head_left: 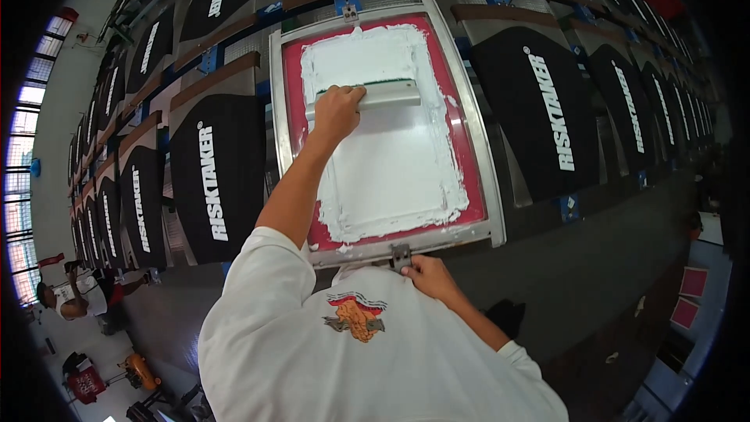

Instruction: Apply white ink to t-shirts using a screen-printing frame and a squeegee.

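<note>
My left hand (337, 109) is closed around the metal handle of a squeegee (391, 94). The squeegee lies across the upper half of a screen printing frame (478, 121), on mesh coated with white ink (383, 164). Thick ridges of ink ring the printing area, and a pinkish-red border shows outside them. At the frame's near edge, my right hand (430, 275) grips beside a small dark metal clamp (401, 256). Some of its fingers are hidden under the edge.
Black fabric panels with white lettering lie on boards to the left (219, 180) and right (539, 109), in long rows. Brown bars (500, 13) and blue brackets (348, 5) run behind the frame. Another person (78, 293) is at the far left, near an orange machine (141, 372).
</note>
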### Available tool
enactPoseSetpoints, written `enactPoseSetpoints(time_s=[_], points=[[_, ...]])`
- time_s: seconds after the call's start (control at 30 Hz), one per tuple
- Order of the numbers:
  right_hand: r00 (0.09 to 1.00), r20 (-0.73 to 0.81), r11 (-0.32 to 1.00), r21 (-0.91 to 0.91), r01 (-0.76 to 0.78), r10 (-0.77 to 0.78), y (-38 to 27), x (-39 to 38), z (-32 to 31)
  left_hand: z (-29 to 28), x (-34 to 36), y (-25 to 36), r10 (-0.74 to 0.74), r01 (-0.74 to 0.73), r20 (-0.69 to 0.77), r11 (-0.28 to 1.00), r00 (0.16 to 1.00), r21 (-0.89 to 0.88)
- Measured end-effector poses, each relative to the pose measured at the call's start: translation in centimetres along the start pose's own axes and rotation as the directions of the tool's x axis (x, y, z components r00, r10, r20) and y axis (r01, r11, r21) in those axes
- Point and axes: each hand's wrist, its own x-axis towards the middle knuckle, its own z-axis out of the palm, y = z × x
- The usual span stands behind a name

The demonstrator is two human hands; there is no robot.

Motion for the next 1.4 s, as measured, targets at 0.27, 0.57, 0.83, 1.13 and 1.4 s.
enactPoseSetpoints(time_s=[0.27,0.57,0.83,1.13,1.4], points=[[0.976,-0.099,0.981,-0.037,0.192,-0.195,0.9,1.0,0.1,-11.0,-7.1,9.3,-0.141,0.196,0.279,0.964,0.950,-0.182],[0.986,0.083,0.953,-0.255,0.161,-0.144,0.0,0.0,-3.3,-11.0,-13.6,14.2,-0.170,0.248,0.425,0.959,0.889,-0.136],[0.630,-0.004,0.358,-0.825,0.437,-0.777,-6.9,4.0,-10.4,-9.8,-14.0,15.2,-0.218,0.243,0.529,0.970,0.820,0.022],[0.491,-0.086,0.309,-0.866,0.393,-0.867,-4.0,11.0,-8.8,-5.2,-17.0,8.2,-0.116,0.118,-0.051,0.993,0.992,0.030],[0.708,-0.082,0.316,-0.926,0.205,-0.701,-20.3,31.7,-19.9,-1.3,7.6,-7.4,-0.261,0.216,0.168,0.945,0.951,0.244]])
